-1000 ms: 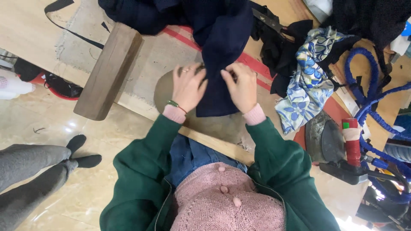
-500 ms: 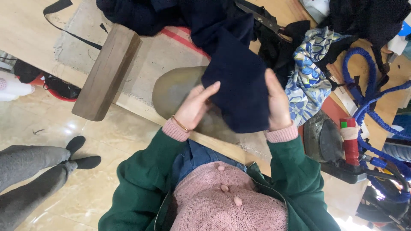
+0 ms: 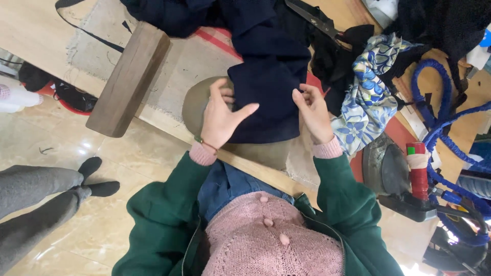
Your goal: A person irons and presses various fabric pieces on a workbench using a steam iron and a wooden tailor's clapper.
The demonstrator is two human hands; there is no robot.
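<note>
Far left, near edge: a second person's grey-trousered legs and black socks [image 3: 92, 176] on the tiled floor [image 3: 76, 225]; not involved.

Left of centre: a long wooden block [image 3: 129, 79] lies diagonally on the padded worktable [image 3: 189, 61], apart from the hands.

Centre: a rounded olive-brown pressing pad [image 3: 192, 105] sits at the near table edge. The navy garment [image 3: 271, 89] is draped over it, its folded end lying on the pad and the rest trailing to the far side into a dark heap.

Left hand [image 3: 221, 118]: fingers spread wide, palm against the garment's left edge, thumb [image 3: 249, 110] laid across the cloth. It presses rather than grips.

Right hand [image 3: 313, 113]: fingers curled narrow, pinching the garment's right edge between thumb and fingertips.

Judgement on progress: the cloth end looks positioned and fairly flat over the pad, both edges under control, so the laying-out seems mostly done. Small creases remain near the right hand. The iron is untouched.

Right of the hands: a blue-and-white floral fabric [image 3: 365, 97], black scissors [image 3: 317, 20] at the far side, then a steam iron with a red handle [image 3: 409, 176] resting near the right table edge, with coiled blue hose [image 3: 445, 128] beyond it.
</note>
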